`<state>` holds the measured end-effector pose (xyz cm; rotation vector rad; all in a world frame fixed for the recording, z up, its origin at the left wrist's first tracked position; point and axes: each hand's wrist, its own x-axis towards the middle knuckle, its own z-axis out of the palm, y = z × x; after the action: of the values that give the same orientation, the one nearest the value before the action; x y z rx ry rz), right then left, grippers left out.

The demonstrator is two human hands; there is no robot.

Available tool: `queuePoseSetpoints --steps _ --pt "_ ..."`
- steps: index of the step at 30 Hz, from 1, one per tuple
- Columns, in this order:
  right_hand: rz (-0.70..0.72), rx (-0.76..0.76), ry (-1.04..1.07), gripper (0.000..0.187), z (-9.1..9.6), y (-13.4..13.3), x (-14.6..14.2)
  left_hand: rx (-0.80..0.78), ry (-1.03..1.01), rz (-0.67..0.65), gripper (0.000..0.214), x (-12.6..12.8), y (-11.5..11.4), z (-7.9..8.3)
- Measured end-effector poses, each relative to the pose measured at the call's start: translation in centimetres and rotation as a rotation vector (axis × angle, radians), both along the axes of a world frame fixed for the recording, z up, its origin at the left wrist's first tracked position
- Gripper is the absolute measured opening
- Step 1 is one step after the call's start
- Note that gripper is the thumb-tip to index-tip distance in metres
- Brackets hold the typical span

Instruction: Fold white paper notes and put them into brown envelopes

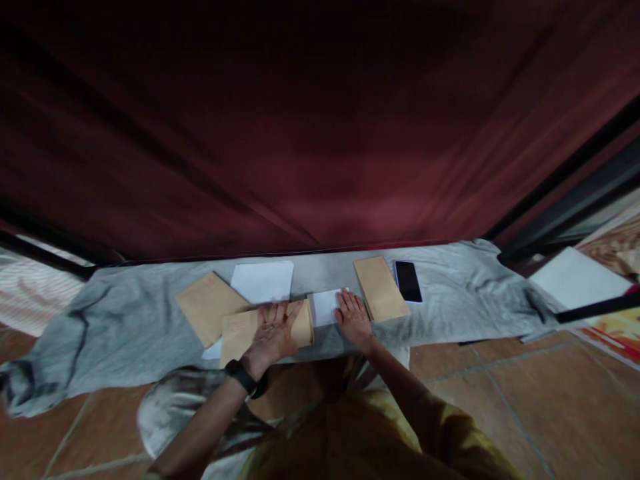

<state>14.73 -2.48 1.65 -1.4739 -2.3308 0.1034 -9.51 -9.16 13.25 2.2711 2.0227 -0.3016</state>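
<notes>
Your left hand [276, 331] lies flat, fingers apart, on the near-left brown envelope [241, 333]; your right hand [354, 320] rests palm down, fingers slightly apart, on the small white paper [324, 307] just right of it; press evenly so neither skids on the grey cloth [460, 293]

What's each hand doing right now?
Left hand: open, fingers spread on a brown envelope.
Right hand: open, resting on white paper.
</notes>
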Motion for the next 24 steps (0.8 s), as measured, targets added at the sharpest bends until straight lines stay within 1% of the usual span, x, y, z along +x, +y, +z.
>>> queuePoseSetpoints --steps 5,8,10,12,14,15,17,18,20,24 --pt "0.012 -0.009 -0.004 0.052 0.1 0.2 0.2 -0.062 -0.053 0.072 0.117 -0.8 -0.8 -1.8" --pt "0.009 -0.018 0.009 0.050 0.6 0.3 0.3 -0.034 -0.082 0.088 0.116 -0.8 -0.9 -2.4" --pt "0.007 -0.028 0.039 0.048 1.4 0.3 -0.1 -0.001 -0.096 0.089 0.116 -0.5 -0.9 -2.5" --pt "0.013 -0.067 0.111 0.047 2.3 0.1 -1.0 0.043 -0.104 0.089 0.117 -0.2 -0.9 -2.6" --pt "0.030 -0.178 0.256 0.045 3.3 -0.3 -2.4 0.089 -0.108 0.090 0.118 0.2 -0.9 -2.7" --pt "0.045 -0.267 0.359 0.044 3.8 -0.6 -3.3 0.111 -0.111 0.088 0.118 0.3 -0.9 -2.8" --pt "0.088 -0.505 0.581 0.037 4.4 -1.1 -4.9 0.147 -0.128 0.075 0.118 0.6 -1.0 -2.9" --pt "0.093 -0.570 0.629 0.031 4.6 -1.2 -5.6 0.162 -0.141 0.067 0.117 0.7 -1.1 -2.9" --pt "0.073 -0.672 0.700 0.021 4.8 -1.3 -6.5 0.193 -0.172 0.056 0.115 0.7 -1.4 -2.7" --pt "0.020 -0.803 0.796 0.021 4.8 -1.2 -6.6 0.250 -0.254 0.025 0.112 0.2 -2.0 -2.0"
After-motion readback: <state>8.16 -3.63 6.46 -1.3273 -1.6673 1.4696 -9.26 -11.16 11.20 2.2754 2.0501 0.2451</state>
